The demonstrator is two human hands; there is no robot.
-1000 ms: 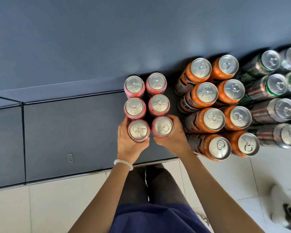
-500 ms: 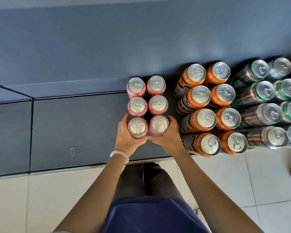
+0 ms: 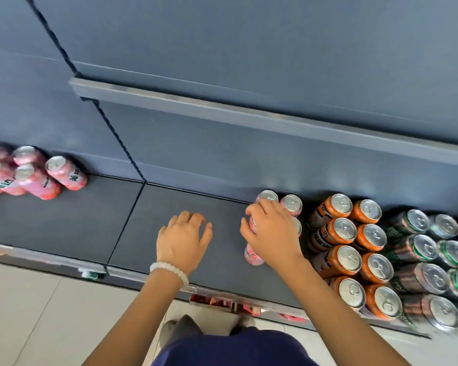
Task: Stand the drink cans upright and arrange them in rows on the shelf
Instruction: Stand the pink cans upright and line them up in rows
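Hovering empty, fingers loosely spread, left hand (image 3: 183, 240) is nearer the loose pink cans (image 3: 35, 171), well off left; right hand (image 3: 271, 232) rests over pink rows (image 3: 291, 204), grip unclear.

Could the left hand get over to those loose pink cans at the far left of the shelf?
Probably yes. The left hand hovers open and holds nothing, and the bare shelf stretches between it and the loose pink cans, with nothing in the way. Whether the arm is long enough without a step sideways is unclear.

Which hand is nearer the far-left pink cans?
Left. The left hand hovers over bare shelf, right of the pink cans; the right hand is farther right.
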